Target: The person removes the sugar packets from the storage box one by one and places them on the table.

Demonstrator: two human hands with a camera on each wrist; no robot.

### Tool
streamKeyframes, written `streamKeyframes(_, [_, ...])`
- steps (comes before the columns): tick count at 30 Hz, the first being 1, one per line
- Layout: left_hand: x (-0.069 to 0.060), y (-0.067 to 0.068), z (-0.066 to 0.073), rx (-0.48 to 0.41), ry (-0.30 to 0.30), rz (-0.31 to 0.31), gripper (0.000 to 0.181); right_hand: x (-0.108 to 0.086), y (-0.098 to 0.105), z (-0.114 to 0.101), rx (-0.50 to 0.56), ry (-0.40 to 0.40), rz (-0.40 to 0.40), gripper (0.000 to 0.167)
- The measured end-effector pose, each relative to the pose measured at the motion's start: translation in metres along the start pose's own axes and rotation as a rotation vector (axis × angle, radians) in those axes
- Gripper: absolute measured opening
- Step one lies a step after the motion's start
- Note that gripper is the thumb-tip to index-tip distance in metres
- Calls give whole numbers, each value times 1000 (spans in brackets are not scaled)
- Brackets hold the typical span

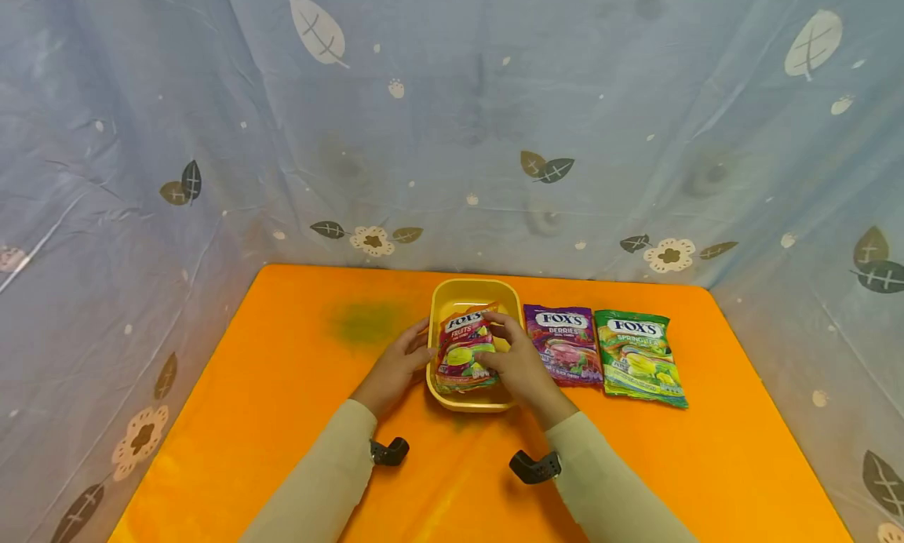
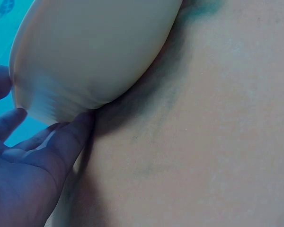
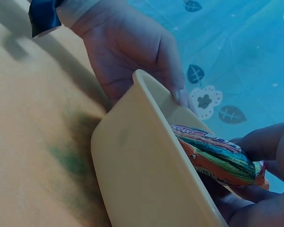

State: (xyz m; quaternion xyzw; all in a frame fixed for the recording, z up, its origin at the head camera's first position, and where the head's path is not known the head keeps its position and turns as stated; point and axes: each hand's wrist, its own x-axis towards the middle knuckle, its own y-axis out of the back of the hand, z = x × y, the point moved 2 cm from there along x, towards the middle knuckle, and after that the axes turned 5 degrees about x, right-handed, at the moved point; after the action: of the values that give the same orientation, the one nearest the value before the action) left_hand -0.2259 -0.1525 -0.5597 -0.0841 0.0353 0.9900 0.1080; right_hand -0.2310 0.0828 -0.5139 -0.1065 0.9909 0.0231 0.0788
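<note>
A yellow plastic tub [image 1: 469, 406] stands on the orange table, its outer wall close up in the left wrist view. My left hand [image 1: 397, 370] grips the tub's left rim; the right wrist view shows that thumb over the edge and the fingers outside. Inside the tub, a red and green Fox's Fruits candy bag [image 1: 461, 356] leans at a tilt. My right hand [image 1: 526, 372] pinches this bag by its right side. In the right wrist view, the candy bag [image 3: 217, 156] is between the right thumb and fingers, partly below the rim.
Right of the tub lies a purple Fox's Berries candy bag [image 1: 565, 351]. Beside it is a green Fox's Spring Tea candy bag [image 1: 639, 358]. A leaf-patterned blue-grey curtain [image 1: 452, 135] closes off the table's back and sides.
</note>
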Motion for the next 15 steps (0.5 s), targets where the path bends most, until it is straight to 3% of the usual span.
streamKeyframes(8, [3,-1,1,-47,-11,-31,68,-1,3,1,41,-2,3,67])
streamKeyframes(15, [2,0,0,-62,21,-24,68,0,8,4,63,14,-19,65])
